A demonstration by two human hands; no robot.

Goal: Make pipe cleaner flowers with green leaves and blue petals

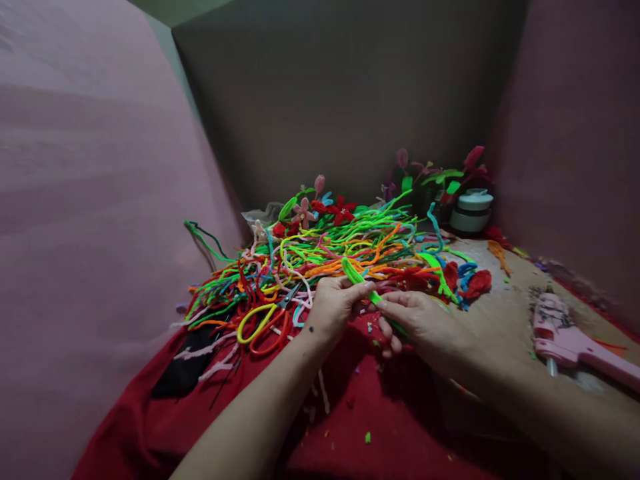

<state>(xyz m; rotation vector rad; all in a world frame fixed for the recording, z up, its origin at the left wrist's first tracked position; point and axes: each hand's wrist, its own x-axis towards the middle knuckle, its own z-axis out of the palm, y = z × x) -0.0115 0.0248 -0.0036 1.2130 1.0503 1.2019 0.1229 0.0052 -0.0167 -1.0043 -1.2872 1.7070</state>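
My left hand point(334, 305) and my right hand point(419, 321) meet above the red cloth point(350, 413), both pinched on one bright green pipe cleaner point(356, 273). Its folded end sticks up and away from my fingers. Just beyond my hands lies a big heap of pipe cleaners point(330, 257) in green, orange, red, pink and blue. Scissors with yellow and orange handles point(263, 328) rest at the heap's near left edge, close to my left wrist.
A pink glue gun point(567, 339) lies on the brown board at the right. Finished pipe-cleaner flowers point(330, 208) and a white-lidded jar point(471, 211) stand at the back. Cardboard walls close in left, back and right. Small cut scraps dot the cloth.
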